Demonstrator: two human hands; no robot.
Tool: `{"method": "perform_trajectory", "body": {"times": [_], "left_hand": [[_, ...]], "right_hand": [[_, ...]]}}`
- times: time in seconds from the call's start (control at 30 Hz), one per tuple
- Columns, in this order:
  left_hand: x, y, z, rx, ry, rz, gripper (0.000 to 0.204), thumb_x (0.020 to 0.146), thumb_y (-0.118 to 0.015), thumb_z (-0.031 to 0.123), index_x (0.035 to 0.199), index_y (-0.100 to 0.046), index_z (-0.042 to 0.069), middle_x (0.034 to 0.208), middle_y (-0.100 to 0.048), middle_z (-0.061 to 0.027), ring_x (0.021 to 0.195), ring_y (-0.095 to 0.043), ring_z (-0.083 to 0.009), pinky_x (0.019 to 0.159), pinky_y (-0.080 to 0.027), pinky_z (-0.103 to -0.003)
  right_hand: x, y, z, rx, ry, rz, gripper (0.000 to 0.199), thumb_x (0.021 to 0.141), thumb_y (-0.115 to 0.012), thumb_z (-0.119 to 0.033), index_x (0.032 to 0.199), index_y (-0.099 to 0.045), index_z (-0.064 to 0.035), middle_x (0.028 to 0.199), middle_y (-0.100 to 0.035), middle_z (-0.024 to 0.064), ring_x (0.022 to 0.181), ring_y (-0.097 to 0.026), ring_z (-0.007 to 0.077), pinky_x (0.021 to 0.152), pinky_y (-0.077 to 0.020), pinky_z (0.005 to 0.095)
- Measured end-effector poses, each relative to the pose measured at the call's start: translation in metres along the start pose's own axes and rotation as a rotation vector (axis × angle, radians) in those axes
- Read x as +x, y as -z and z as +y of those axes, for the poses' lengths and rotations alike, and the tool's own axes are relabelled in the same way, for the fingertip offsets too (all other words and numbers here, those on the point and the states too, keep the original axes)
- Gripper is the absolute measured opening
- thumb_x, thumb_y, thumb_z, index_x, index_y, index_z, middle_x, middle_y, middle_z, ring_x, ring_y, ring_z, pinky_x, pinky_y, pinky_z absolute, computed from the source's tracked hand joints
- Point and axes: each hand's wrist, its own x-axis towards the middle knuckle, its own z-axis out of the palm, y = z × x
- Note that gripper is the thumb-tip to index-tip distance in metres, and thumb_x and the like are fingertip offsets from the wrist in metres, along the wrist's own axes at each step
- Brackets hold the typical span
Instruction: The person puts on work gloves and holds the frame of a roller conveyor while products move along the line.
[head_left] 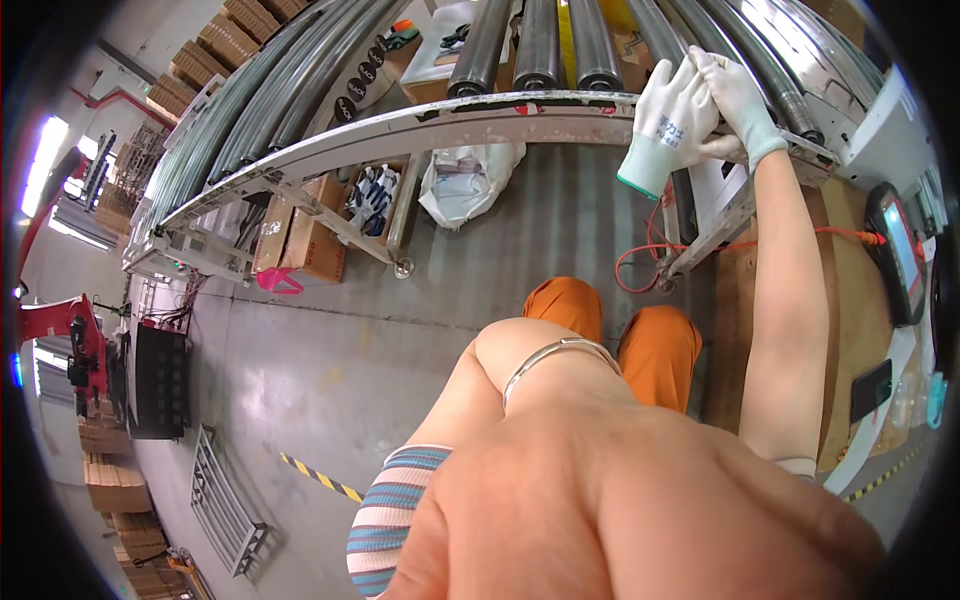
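Note:
My left hand [620,500] is bare and very close, its back filling the lower middle of the view; its fingers run out of sight at the bottom. A silver bangle [560,352] circles that wrist. At the upper right, my right hand [735,98] wears a white coated work glove with a mint cuff. It grips a second white glove [668,115], whose cuff hangs empty on its left side. Both are at the front edge of the roller conveyor [540,55], over its rollers.
Beneath the conveyor stand cardboard boxes [305,235] and a white plastic bag [465,180]. An orange cable [622,272] loops by the conveyor leg. At right are a handheld control screen [900,250] and a phone [871,390]. A metal rack [222,500] lies on the floor at left.

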Motion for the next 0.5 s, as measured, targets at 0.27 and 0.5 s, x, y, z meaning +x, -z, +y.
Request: {"method": "perform_trajectory", "body": {"times": [0.27, 0.5], "left_hand": [[-0.005, -0.003, -0.005, -0.034, -0.003, -0.022, 0.019, 0.08, -0.046, 0.009, 0.085, -0.063, 0.001, 0.095, -0.062, -0.0133, 0.086, -0.059, -0.0269, 0.076, -0.045, -0.033], [0.0, 0.003, -0.009, -0.069, -0.039, 0.003, 0.02, 0.08, -0.046, 0.011, 0.086, -0.062, 0.002, 0.096, -0.061, -0.0124, 0.087, -0.058, -0.026, 0.077, -0.044, -0.033]], "right_hand": [[0.009, 0.005, 0.014, -0.119, 0.026, 0.024, 0.041, 0.087, -0.054, -0.04, 0.098, -0.061, -0.0017, 0.088, -0.062, 0.0045, 0.081, -0.057, 0.0115, 0.074, -0.0453, 0.0256], [0.013, 0.013, 0.024, 0.039, 0.064, -0.022, 0.039, 0.088, -0.053, -0.039, 0.104, -0.058, -0.0041, 0.093, -0.06, 0.0041, 0.084, -0.056, 0.0102, 0.074, -0.0457, 0.0261]]}}
